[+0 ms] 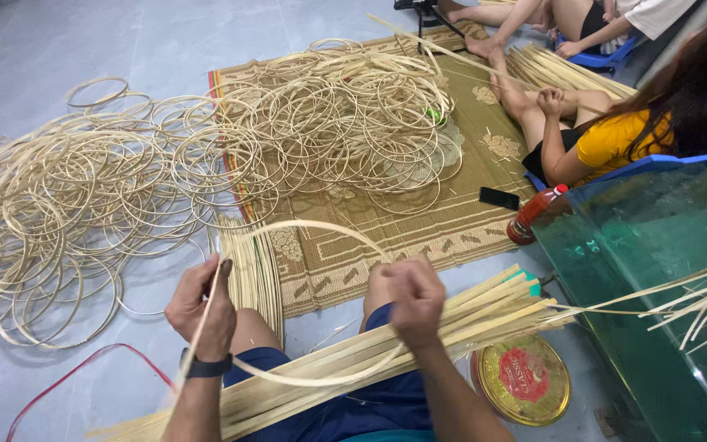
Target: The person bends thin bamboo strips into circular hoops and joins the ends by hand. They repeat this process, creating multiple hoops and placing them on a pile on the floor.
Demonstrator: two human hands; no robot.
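Observation:
My left hand (203,306) pinches one end of a thin pale bamboo strip (312,227) that curves up and over in a loop. My right hand (413,296) is closed on the loop's other end, above my knee. A bundle of long straight bamboo strips (484,309) lies across my lap, under both hands. A black band sits on my left wrist.
A big heap of finished bamboo rings (124,188) covers the floor and the woven mat (452,221). A round gold tin lid (524,380), a red bottle (533,213), a phone (498,197) and a green glass tank (656,262) lie to the right. Two other people sit at the far right.

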